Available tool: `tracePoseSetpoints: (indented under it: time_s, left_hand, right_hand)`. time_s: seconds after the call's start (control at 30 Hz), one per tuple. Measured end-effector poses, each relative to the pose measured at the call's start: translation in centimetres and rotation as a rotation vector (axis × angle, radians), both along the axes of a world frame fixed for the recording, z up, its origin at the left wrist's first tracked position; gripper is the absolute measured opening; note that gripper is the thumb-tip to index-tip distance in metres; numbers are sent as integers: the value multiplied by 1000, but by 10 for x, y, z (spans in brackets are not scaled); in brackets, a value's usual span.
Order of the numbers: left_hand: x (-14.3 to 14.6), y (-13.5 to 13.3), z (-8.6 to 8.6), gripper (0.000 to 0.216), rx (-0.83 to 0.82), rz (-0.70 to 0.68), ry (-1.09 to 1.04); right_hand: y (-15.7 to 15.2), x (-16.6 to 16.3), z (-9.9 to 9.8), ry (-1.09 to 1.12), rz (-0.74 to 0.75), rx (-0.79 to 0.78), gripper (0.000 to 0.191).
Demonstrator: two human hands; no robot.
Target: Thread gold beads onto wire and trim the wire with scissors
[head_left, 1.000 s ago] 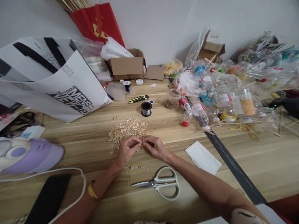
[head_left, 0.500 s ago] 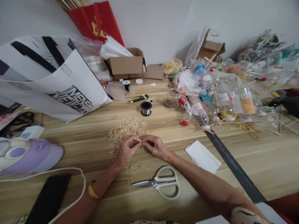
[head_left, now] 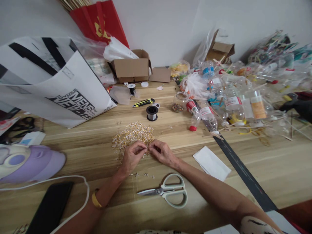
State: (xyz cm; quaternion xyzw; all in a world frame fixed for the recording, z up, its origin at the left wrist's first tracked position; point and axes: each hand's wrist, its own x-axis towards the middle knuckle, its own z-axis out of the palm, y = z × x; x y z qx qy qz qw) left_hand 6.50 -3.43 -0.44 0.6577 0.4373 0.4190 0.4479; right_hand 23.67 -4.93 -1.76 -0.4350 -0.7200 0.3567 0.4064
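My left hand [head_left: 132,157] and my right hand [head_left: 162,152] meet fingertip to fingertip at the near edge of a heap of small gold and silver beads [head_left: 133,134] on the wooden table [head_left: 273,169]. Both pinch something tiny between thumb and finger; it is too small to make out, probably a bead or fine thread. A short beaded strand [head_left: 141,175] lies on the table just below my left wrist. Pale-handled scissors [head_left: 168,191] lie shut near my right forearm. A spool of clear thread [head_left: 152,112] stands beyond the bead heap.
A large white printed bag [head_left: 53,81] lies at the left, a purple-and-white mask [head_left: 26,161] and black phone [head_left: 51,208] with white cable at the near left. Cardboard box [head_left: 133,68], yellow utility knife [head_left: 143,103], bead jar [head_left: 179,102], folded white paper [head_left: 211,163]; several plastic bottles [head_left: 234,100] crowd the right.
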Motion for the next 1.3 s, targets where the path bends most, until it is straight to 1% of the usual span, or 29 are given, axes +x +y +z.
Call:
tracePoseSetpoints:
  time_s: [0.27,0.53,1.07,1.3]
  left_hand:
    - [0,0,0,3,29,7,-8]
    - [1,0,1,2,11,13,-6]
    - [-1,2,-3,6,-93,28,-29]
    - [-2,2,-3,6,-159,8,-42]
  right_hand:
    - [1,0,-2,17,33,-22,11]
    - [2,0,-1,24,36,-27,11]
    - [-1,1,2,44,0,42,13]
    - [-2,1,5,58,6,27,15]
